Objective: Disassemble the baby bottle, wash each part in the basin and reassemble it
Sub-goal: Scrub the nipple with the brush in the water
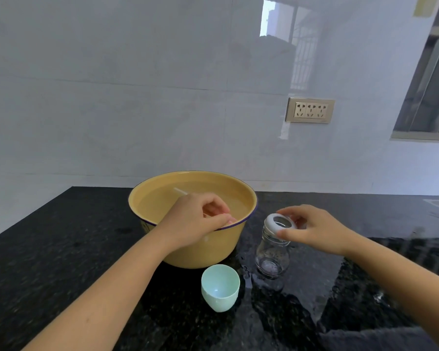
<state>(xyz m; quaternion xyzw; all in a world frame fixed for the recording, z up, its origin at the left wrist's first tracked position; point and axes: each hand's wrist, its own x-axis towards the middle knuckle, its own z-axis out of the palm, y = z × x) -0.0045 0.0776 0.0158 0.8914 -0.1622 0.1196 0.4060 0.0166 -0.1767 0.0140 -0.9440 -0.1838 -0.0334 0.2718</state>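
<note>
- Pale glossy wall tiles (137, 97) rose behind a black speckled worktop (61, 262), with a triple wall socket (310, 110) set in the tiles at the right and a window frame (431, 84) at the far right edge.
- A yellow basin (147, 188) with a dark rim stood at the middle of the worktop and held water; a thin pale stick-like object (180, 191) lay in the water near the far side, too unclear to name.
- The left hand (195, 221) reached over the near rim of the basin. Its grip was curled, with fingers pressed together around something small and pinkish at the fingertips; what that thing was could not be told.
- A clear glass baby bottle (271, 254) stood upright on the worktop just to the right of the basin, without its teat.
- A white screw ring (280, 221) sat tilted on the bottle's neck.
- The right hand (312, 229) held this ring, its grip pinching the ring between thumb (284, 234) and fingers (289, 211).
- A pale green cap (219, 287) lay on its side on the worktop in front of the basin, its opening turned up and toward the camera, near the bottle but not touching it.
- Wet patches shone on the worktop around the bottle.
</note>
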